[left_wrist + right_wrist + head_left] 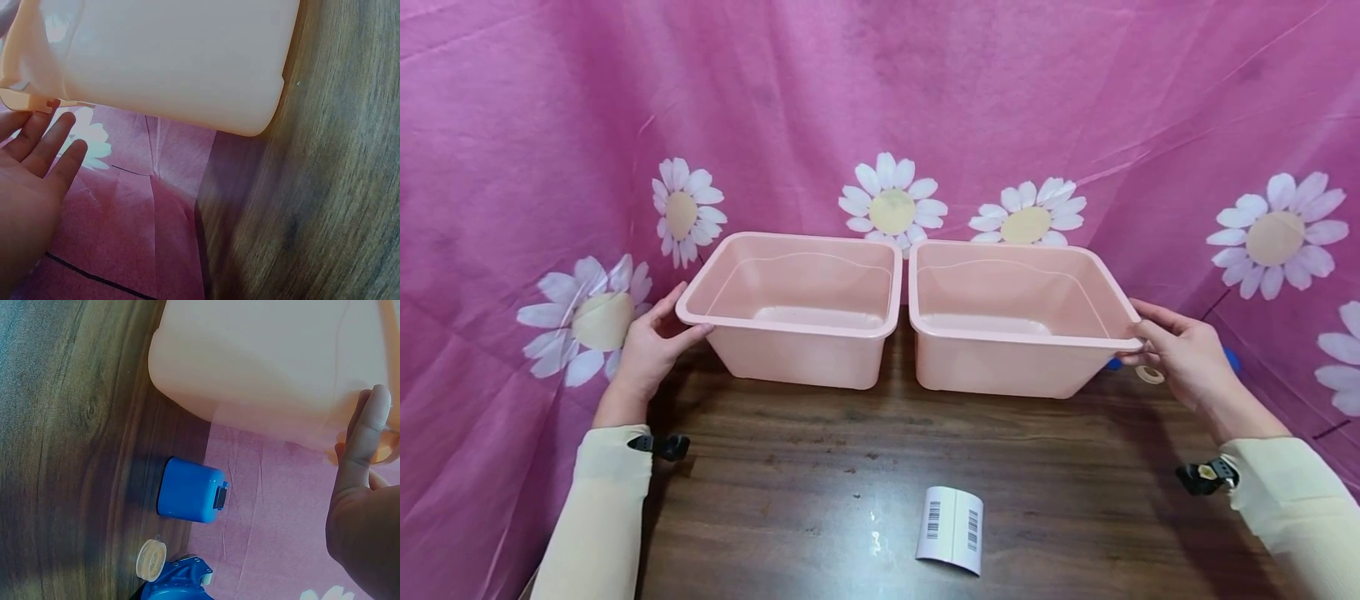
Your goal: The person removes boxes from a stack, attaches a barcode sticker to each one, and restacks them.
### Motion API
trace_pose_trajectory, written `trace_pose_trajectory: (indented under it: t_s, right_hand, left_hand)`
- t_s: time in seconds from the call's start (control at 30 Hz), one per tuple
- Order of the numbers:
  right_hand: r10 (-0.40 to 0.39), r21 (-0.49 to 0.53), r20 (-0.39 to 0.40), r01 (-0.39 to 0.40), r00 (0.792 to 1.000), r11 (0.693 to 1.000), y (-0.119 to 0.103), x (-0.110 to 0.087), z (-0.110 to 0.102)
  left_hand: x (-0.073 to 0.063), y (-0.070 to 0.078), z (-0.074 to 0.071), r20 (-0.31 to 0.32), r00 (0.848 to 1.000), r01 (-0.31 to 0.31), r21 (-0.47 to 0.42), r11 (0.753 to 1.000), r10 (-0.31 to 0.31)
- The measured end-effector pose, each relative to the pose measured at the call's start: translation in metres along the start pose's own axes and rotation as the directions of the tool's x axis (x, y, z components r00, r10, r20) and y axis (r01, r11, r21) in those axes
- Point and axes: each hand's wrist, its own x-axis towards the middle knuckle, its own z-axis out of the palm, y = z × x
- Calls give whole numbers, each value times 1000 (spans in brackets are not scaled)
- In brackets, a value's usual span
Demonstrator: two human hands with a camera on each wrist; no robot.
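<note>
Two pink plastic bins stand side by side at the back of the table, a narrow gap between them. My left hand (pixel 651 346) holds the outer end rim of the left bin (pixel 797 357), thumb at the front corner. In the left wrist view, fingers (pixel 44 147) reach up under that rim. On the opposite side my right hand (pixel 1187 358) pinches the outer end rim of the right bin (pixel 1000 367) near its front corner. The right wrist view shows the thumb (pixel 369 425) against that bin's rim. The visible insides of both bins hold nothing.
A white card with barcodes (pixel 951 531) lies on the wooden table (pixel 775 500) near the front. Beyond the right bin are a blue case (pixel 190 489), a tape roll (pixel 151 560) and a blue tool (pixel 181 581). Pink flowered cloth (pixel 775 100) hangs behind.
</note>
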Motion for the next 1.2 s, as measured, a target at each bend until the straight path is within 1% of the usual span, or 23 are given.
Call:
trace_pose_trajectory:
  t_s: [0.07,0.17,0.3,0.5,0.67,0.8,0.9,0.97,1.03,1.1,1.17,1.2]
  right_hand:
    - [2,0,-2,-2,1000,1000,0,-1,-1]
    - [2,-1,-4,-2,1000,1000,0,-2,-2]
    - [7,9,-5,-7,1000,1000,-1,-3,-2]
    - [20,1,-13,-20,1000,1000,-2,-5,-4]
    - [14,-5,-20,-14,1000,1000,-2,-5,-6]
    - [10,-7,-15,-10,1000,1000,-1,-6,-6]
    - [13,-10,-12,-13,1000,1000,-1,-8,-7]
    - [15,-10,-15,-15,1000,1000,-2,-11,-8]
    - [16,-6,-20,-16,1000,1000,-3,-16,-9]
    - [2,10,-36,-2,999,1000,-4,-22,-9]
    - [-20,40,-63,22,998,999,-4,-30,-8]
    - [-34,54,-80,38,996,998,-4,-34,-7]
  left_hand:
    - [1,0,1,-19,1000,-5,59,998,6]
    - [2,-1,4,-43,999,-14,84,996,18]
    - [3,-2,8,-63,997,-29,82,996,34]
    - [4,-2,12,-75,997,-29,86,996,35]
    - [5,-1,13,-60,998,-16,67,998,20]
    - [4,1,12,-29,999,15,41,999,-14]
    - [0,4,10,3,999,46,33,998,-47]
    - [-5,8,7,24,998,60,76,995,-62]
    - [-13,13,3,33,996,75,152,986,-80]
    - [-24,19,-2,34,995,83,254,963,-95]
    - [-36,24,-6,28,995,79,348,934,-94]
    - [-42,27,-6,34,995,72,393,917,-93]
